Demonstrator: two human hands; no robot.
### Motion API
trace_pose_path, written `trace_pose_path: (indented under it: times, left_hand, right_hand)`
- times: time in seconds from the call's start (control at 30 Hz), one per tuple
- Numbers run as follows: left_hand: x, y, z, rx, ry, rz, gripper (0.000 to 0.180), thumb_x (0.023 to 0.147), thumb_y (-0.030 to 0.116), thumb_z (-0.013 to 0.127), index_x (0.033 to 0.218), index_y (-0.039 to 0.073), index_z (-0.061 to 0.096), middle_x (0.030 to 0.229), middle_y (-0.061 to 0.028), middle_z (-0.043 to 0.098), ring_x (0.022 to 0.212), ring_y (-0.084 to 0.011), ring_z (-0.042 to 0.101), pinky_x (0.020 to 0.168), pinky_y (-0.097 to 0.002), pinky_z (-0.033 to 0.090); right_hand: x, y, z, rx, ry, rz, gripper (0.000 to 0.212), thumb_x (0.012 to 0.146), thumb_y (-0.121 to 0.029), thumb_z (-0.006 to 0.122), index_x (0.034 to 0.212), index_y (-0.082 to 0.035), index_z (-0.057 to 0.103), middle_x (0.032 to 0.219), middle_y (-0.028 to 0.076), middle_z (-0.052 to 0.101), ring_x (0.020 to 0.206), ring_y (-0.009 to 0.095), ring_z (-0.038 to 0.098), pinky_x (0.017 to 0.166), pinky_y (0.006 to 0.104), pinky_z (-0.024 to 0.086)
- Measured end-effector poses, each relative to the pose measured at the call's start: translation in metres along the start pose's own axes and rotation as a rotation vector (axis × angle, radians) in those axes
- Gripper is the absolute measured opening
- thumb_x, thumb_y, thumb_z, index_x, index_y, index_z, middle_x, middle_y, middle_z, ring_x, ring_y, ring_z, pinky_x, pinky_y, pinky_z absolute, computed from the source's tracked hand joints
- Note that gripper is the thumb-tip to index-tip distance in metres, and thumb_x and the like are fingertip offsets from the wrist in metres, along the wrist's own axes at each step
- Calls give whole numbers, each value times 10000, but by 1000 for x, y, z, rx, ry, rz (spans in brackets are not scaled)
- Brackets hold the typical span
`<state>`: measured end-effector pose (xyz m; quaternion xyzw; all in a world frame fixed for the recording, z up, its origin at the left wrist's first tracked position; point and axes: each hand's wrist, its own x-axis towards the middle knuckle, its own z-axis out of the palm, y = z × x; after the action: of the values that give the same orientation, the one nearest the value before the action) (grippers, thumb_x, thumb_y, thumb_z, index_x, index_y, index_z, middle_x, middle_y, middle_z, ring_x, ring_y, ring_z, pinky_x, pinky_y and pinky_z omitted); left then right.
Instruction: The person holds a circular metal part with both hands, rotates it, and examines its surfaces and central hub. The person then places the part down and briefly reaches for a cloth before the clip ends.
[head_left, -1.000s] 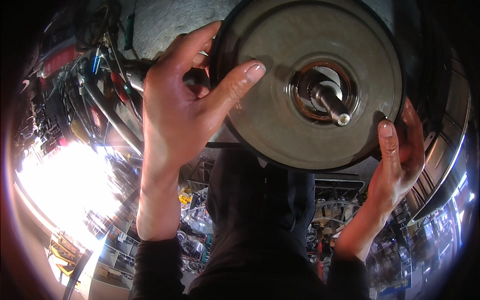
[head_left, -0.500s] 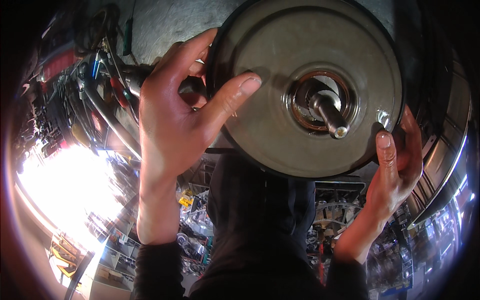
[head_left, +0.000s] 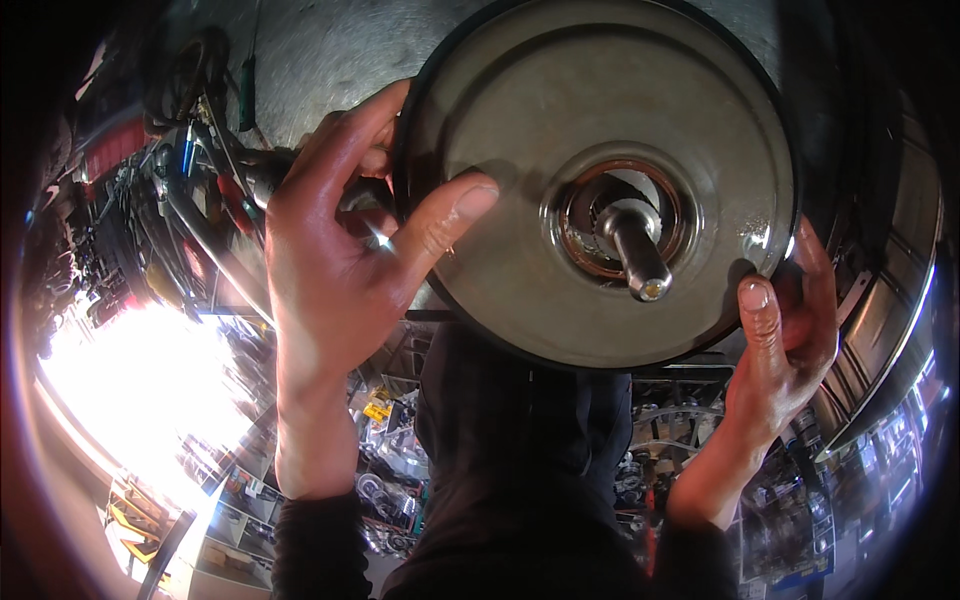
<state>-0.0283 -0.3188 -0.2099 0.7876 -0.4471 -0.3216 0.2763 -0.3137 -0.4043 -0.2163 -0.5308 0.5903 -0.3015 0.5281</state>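
Observation:
A large round grey metal disc (head_left: 540, 100) with a dark rim fills the upper middle. A splined steel shaft (head_left: 640, 262) sticks up through its central hole, which has a copper-coloured ring (head_left: 586, 268) around it. My left hand (head_left: 335, 250) grips the disc's left edge, thumb lying over the face and fingers curled round the rim. On the lower right edge, my right hand (head_left: 785, 335) holds on with its thumb against the face. Its other fingers are partly hidden behind the rim. The disc's surface looks wet or oily, and its underside is hidden.
Behind the disc lies a scratched metal bench top (head_left: 330, 50). Tools and hoses (head_left: 185, 200) crowd the left side, with a green-handled tool (head_left: 248, 95) near them. A ribbed metal panel (head_left: 875, 350) stands at right. Below are shelves of parts (head_left: 390, 490) and a bright glare.
The disc and both hands have shifted slightly left and down in the picture. The bench has shifted a little too, so the view itself moved. Both hands keep their grip.

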Motion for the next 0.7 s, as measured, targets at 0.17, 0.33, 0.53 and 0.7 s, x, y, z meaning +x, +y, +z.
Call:
trace_pose_path:
  times: [0.17, 0.33, 0.53, 0.7]
  left_hand:
    - [1, 1, 0, 6, 4, 16, 607, 894, 177, 844, 1413, -17, 597, 1046, -67, 699, 895, -96, 649, 751, -199, 525]
    - [0, 0, -2, -11, -9, -14, 621, 884, 193, 857, 1408, -18, 599, 1074, -77, 700, 919, -102, 657, 757, -205, 534]
    - [-1, -2, 0, -20, 4, 1, 628, 876, 172, 863, 1412, -18, 597, 1079, -77, 699, 915, -101, 651, 758, -207, 537]
    - [2, 1, 1, -50, 8, -10, 647, 865, 175, 873, 1416, -18, 594, 1082, -69, 691, 914, -98, 642, 757, -207, 536]
  right_hand:
    - [0, 1, 1, 5, 10, -12, 653, 849, -99, 848, 1410, 69, 559, 1148, 129, 726, 954, 129, 679, 852, 224, 526]
    - [-1, 1, -2, 14, -10, 24, 673, 841, -110, 853, 1413, 78, 551, 1147, 129, 727, 972, 135, 680, 856, 226, 523]
    - [0, 3, -3, -5, -10, -2, 687, 834, -105, 851, 1419, 85, 544, 1156, 134, 723, 983, 142, 681, 873, 232, 520]
    - [-1, 2, -4, -11, -5, 2, 695, 829, -112, 851, 1417, 93, 542, 1190, 140, 711, 1012, 158, 681, 907, 256, 523]
